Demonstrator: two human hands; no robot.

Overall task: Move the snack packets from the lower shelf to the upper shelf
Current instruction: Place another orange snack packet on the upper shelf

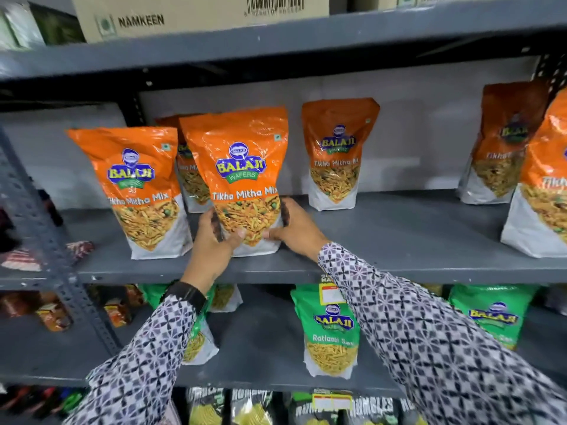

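Observation:
An orange Tikha Mitha Mix packet (242, 176) stands upright on the upper grey shelf (399, 240), near its front edge. My left hand (211, 240) grips its lower left side and my right hand (294, 231) grips its lower right side. Another orange packet (138, 191) stands just to its left, and one more (187, 173) is partly hidden behind. More orange packets stand further back (337, 154) and at the right (503, 142). On the lower shelf (260, 342) stand green Ratlami Sev packets (331, 332), partly hidden by my sleeves.
Cardboard Namkeen boxes (199, 16) sit on the top shelf. A perforated grey upright (46, 234) runs down the left. Dark packets (251, 406) fill the bottom shelf. Another orange packet (540, 191) stands at the right edge, a green one (491, 317) below it.

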